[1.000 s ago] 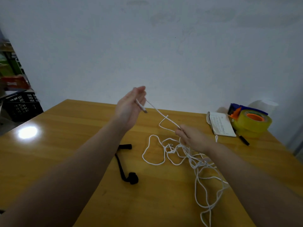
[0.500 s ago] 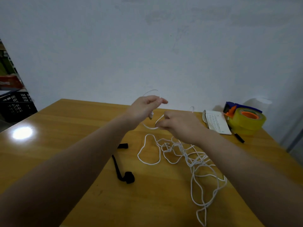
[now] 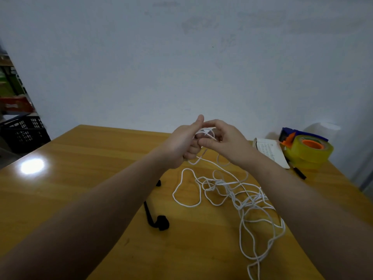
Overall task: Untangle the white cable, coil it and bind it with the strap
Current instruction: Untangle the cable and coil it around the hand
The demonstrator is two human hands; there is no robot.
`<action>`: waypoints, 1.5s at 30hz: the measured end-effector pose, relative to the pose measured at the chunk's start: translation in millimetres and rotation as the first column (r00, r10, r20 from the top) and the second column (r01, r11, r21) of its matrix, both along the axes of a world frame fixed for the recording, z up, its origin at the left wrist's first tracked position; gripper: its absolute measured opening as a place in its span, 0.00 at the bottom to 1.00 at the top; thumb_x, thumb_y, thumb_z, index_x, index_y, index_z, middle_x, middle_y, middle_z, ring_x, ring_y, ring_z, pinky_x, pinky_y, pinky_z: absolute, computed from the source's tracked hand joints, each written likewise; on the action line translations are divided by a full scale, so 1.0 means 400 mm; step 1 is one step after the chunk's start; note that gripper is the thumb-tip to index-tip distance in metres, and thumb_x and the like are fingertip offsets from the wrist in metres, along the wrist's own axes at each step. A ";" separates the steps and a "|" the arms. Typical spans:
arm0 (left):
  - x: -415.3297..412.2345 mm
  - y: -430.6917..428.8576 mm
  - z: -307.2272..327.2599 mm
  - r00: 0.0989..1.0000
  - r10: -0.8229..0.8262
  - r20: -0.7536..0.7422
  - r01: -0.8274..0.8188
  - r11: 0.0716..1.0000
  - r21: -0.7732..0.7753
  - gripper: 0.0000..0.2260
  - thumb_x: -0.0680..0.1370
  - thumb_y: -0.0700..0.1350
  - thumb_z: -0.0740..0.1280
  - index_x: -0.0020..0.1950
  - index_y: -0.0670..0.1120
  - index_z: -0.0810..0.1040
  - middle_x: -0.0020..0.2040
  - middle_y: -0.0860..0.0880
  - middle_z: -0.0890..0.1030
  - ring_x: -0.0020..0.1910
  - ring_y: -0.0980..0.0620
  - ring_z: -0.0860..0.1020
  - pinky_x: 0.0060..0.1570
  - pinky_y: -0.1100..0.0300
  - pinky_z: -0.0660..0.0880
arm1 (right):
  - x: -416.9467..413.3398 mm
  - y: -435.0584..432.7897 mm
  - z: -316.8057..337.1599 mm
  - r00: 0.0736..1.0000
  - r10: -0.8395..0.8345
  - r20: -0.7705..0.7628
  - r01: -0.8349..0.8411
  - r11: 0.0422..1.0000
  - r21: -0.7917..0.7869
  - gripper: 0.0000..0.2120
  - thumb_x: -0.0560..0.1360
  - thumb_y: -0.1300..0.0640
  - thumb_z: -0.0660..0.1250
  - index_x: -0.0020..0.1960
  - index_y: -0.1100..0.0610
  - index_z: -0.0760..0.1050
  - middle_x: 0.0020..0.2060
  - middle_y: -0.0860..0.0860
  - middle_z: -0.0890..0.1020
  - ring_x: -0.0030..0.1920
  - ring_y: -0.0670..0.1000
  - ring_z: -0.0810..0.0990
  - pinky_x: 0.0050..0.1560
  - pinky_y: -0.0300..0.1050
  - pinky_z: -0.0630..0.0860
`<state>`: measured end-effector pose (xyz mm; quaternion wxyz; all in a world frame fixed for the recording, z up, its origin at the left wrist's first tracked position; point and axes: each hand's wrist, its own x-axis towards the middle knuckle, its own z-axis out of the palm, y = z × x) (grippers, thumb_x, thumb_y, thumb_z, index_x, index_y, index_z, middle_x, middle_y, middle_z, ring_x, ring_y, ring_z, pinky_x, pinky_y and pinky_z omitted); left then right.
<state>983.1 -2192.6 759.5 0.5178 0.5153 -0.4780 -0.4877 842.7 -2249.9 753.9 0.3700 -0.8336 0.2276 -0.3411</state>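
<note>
A long white cable (image 3: 240,199) lies in a loose tangle on the wooden table (image 3: 60,188), trailing toward the near right edge. One end rises to my hands, which meet above the table's far side. My left hand (image 3: 182,145) grips a small loop of the cable in curled fingers, thumb up. My right hand (image 3: 220,139) pinches the same strand just beside it. A black strap (image 3: 156,218) lies on the table left of the tangle, partly hidden under my left forearm.
A yellow tape roll in a blue and orange dispenser (image 3: 306,147) sits at the far right, with a small white booklet (image 3: 269,151) and a black pen (image 3: 299,172) beside it. A black crate (image 3: 22,132) stands off the table's left side. A wall lies behind.
My hands came together from apart. The left hand turned and closed on the cable; the right hand rose from the tangle and brought a strand round to the left hand, forming a small loop.
</note>
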 end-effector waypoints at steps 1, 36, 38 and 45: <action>0.003 -0.002 -0.004 1.000 0.024 -0.018 -0.023 1.000 0.004 0.23 0.78 0.62 0.55 0.29 0.50 0.63 0.24 0.53 0.57 0.22 0.56 0.53 0.21 0.64 0.50 | 0.002 -0.001 -0.001 1.000 -0.030 0.003 0.030 0.999 -0.012 0.15 0.73 0.56 0.70 0.58 0.55 0.71 0.33 0.47 0.79 0.33 0.43 0.77 0.34 0.32 0.69; -0.018 0.067 -0.013 0.900 -0.261 -0.349 0.293 0.955 0.040 0.22 0.77 0.55 0.57 0.24 0.50 0.61 0.25 0.52 0.64 0.20 0.58 0.63 0.16 0.68 0.58 | -0.035 -0.085 -0.022 0.753 -0.651 -0.096 0.366 0.535 -0.762 0.29 0.75 0.36 0.49 0.38 0.60 0.72 0.35 0.56 0.76 0.37 0.59 0.75 0.34 0.45 0.62; -0.022 0.069 0.008 0.863 -0.213 -0.458 0.198 0.977 -0.081 0.25 0.80 0.50 0.55 0.22 0.48 0.66 0.31 0.49 0.74 0.30 0.54 0.76 0.22 0.65 0.72 | -0.030 -0.096 -0.037 0.745 -0.654 -0.128 0.339 0.537 -0.772 0.28 0.76 0.37 0.49 0.45 0.60 0.74 0.42 0.57 0.77 0.42 0.60 0.78 0.34 0.45 0.63; 0.024 0.050 0.023 0.784 -0.091 -0.614 -0.025 0.984 -0.178 0.23 0.82 0.47 0.54 0.27 0.46 0.65 0.58 0.38 0.79 0.68 0.45 0.70 0.54 0.44 0.78 | -0.013 -0.077 -0.100 0.839 -0.424 -0.341 0.216 0.835 -0.505 0.21 0.75 0.42 0.62 0.57 0.57 0.63 0.36 0.53 0.77 0.38 0.57 0.77 0.33 0.46 0.66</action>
